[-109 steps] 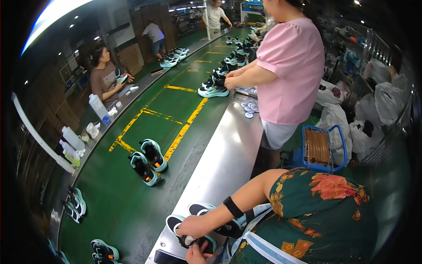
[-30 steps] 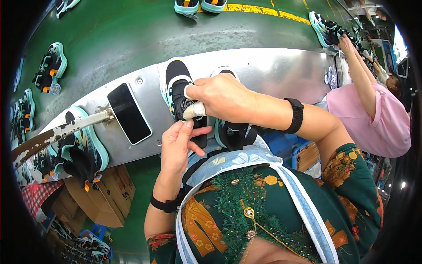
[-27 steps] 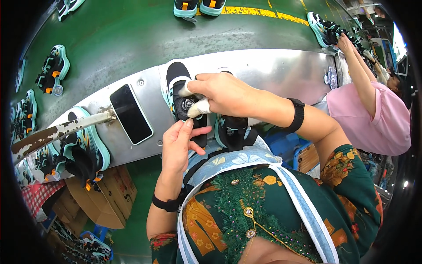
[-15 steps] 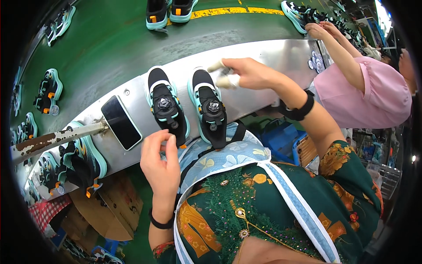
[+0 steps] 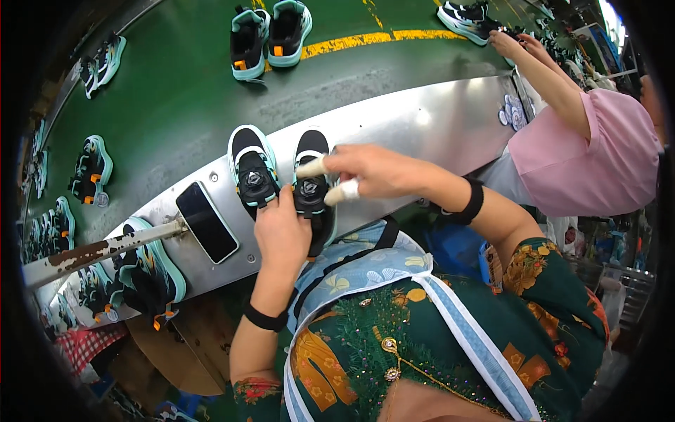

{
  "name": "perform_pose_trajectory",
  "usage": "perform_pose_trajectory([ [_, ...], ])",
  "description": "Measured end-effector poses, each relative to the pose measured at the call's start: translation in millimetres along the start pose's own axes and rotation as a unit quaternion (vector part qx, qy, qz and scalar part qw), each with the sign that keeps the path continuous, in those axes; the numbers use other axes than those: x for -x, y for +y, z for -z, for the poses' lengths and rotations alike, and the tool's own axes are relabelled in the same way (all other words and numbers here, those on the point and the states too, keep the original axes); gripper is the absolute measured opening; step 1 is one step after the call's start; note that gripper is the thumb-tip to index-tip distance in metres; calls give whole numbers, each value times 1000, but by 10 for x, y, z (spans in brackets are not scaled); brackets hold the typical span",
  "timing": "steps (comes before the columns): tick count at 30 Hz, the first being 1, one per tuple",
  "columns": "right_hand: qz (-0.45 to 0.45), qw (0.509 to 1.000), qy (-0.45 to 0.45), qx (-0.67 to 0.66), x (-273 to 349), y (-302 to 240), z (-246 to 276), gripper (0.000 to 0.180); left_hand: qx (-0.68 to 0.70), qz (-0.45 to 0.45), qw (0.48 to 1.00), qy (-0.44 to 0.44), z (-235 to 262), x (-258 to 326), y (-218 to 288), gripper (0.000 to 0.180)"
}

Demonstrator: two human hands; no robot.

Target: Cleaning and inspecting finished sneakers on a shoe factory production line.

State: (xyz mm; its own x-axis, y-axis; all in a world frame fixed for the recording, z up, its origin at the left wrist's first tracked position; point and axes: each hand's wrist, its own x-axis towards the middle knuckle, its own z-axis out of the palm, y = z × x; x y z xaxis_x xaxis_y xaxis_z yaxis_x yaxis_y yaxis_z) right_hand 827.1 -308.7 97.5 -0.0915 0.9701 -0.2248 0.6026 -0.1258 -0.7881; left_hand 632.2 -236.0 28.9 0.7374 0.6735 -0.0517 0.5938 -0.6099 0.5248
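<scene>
Two black-and-teal shoes stand side by side on a metal ledge point(image 5: 436, 119) in front of me. My left hand point(image 5: 281, 228) lies over the heel end of the left shoe point(image 5: 250, 163), fingers curled on it, its edge against the right shoe point(image 5: 311, 149). My right hand point(image 5: 373, 172) reaches in from the right. Two of its fingers wear white covers and pinch around the round dial on the right shoe's tongue. Both wrists carry black bands.
A black phone point(image 5: 206, 221) lies on the ledge left of the shoes, beside a rusty metal bar point(image 5: 91, 253). More teal shoes point(image 5: 151, 274) sit lower left. Pairs ride the green belt point(image 5: 176, 98) behind. A person in pink point(image 5: 583, 155) works at the right.
My right hand has come back from the right onto the right shoe's dial. My left hand has moved up from the ledge's edge onto the left shoe's heel.
</scene>
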Motion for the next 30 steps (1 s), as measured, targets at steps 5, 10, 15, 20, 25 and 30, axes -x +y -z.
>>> perform_pose_trajectory([
  [5, 32, 993, 91, 66, -97, 157, -288, 35, -40, 7, 998, 42, -139, 44, 151, 64],
  [10, 1, 958, 286, 6, -3, 121, -719, 36, -53, 35, 997, 38, -147, 47, 151, 61],
  [15, 9, 979, 198, -44, -316, 275, -278, 34, 38, 12, 996, 78, -27, -321, -259, 47],
  [20, -24, 966, 252, 47, -609, 435, 448, 37, -77, 124, 956, 253, 647, -1405, -876, 41],
  [25, 12, 957, 265, 113, -1510, 962, 647, 62, -172, 191, 950, 178, 893, -2273, -2189, 37],
  [30, -111, 961, 193, 163, -2007, 1291, 719, 66, -143, -132, 931, 310, 705, -2569, -930, 32],
])
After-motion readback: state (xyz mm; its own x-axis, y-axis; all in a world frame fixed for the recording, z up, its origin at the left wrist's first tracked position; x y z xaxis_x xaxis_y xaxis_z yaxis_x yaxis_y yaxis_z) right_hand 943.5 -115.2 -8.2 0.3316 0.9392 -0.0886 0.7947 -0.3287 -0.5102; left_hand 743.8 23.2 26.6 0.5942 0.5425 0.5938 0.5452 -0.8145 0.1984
